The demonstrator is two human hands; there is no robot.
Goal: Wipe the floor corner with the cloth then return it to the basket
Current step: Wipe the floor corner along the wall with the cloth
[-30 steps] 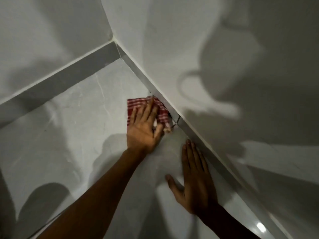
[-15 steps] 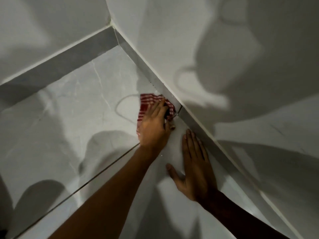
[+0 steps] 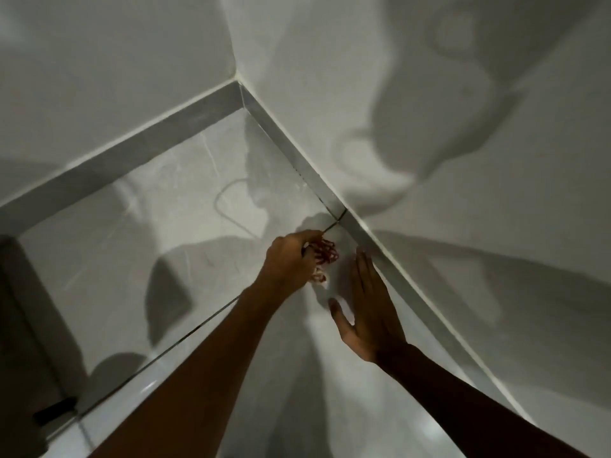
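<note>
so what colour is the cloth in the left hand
Red and white, checked; the cloth is bunched in the left hand. Only the head view shows it.

glossy marbled floor tiles (image 3: 158, 233), woven cloth (image 3: 325, 254)

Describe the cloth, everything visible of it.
The cloth is red and white, patterned, and looks like soft woven fabric. It is bunched into a crumpled wad, gripped in the left hand, whose fingers hide most of it. Blurred folds stick out to the right and below. It sits near the baseboard, apart from the right hand.

Bare floor (image 3: 139, 259) left; skirting (image 3: 413, 285) right.
</note>
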